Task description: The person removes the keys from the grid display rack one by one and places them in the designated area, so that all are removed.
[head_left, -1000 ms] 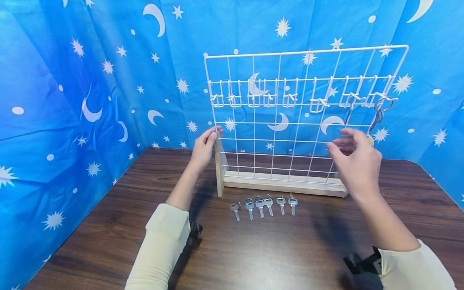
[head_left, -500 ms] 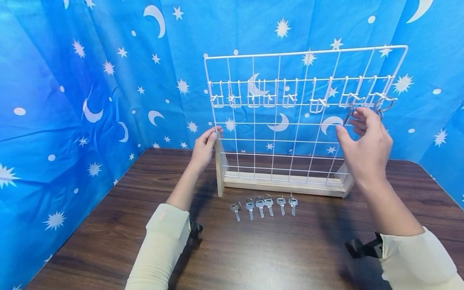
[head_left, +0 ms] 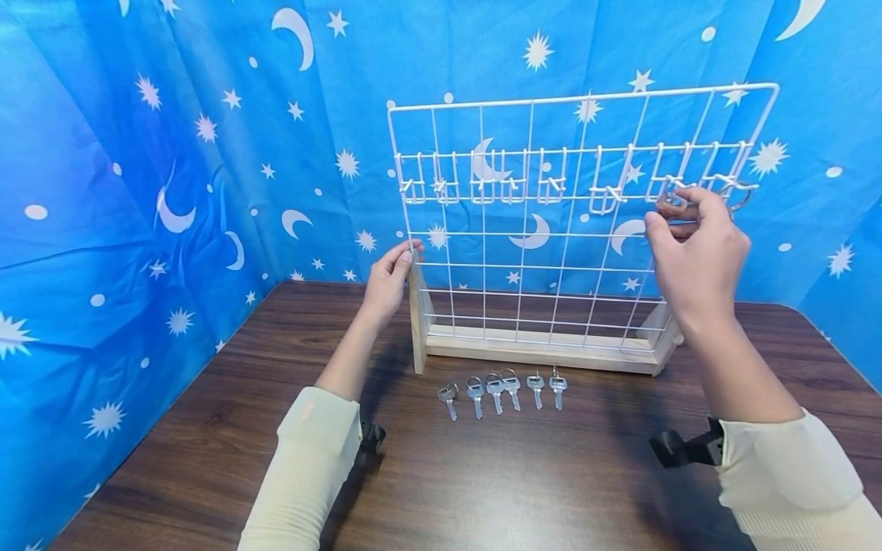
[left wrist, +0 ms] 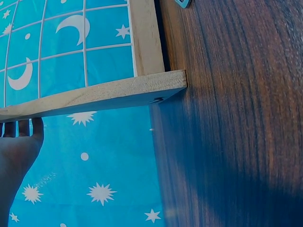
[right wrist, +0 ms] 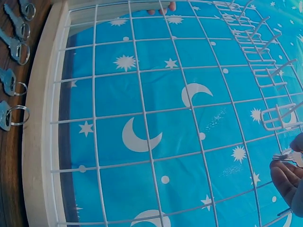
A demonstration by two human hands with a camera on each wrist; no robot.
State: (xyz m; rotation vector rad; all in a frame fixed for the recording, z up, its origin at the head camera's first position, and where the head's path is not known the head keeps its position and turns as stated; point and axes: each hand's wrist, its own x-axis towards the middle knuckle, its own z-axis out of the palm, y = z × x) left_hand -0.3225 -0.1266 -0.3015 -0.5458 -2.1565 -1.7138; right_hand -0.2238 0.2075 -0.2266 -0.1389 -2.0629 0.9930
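My left hand [head_left: 388, 282] grips the upper end of the wooden side post [head_left: 416, 321] of a white wire grid rack [head_left: 544, 268]. In the left wrist view its fingers curl over the post's edge. My right hand [head_left: 703, 264] is raised at the grid's right side, just below the hooks. Between its thumb and fingers it pinches a key [right wrist: 284, 158]. The key's ring is mostly hidden behind the fingers. Behind the hand, another key ring [head_left: 742, 200] hangs on the rightmost hook [head_left: 733, 184].
Several keys with rings [head_left: 494, 392] lie in a row on the dark wooden table [head_left: 482, 490], before the rack's wooden base [head_left: 537, 348]. White hooks [head_left: 551, 187] line the grid's upper part, the left ones bare. A blue curtain [head_left: 331, 191] with moons and stars hangs behind.
My right hand has risen along the grid to the key hanging on the second hook from the right and now pinches it. The left hand has stayed on the post.
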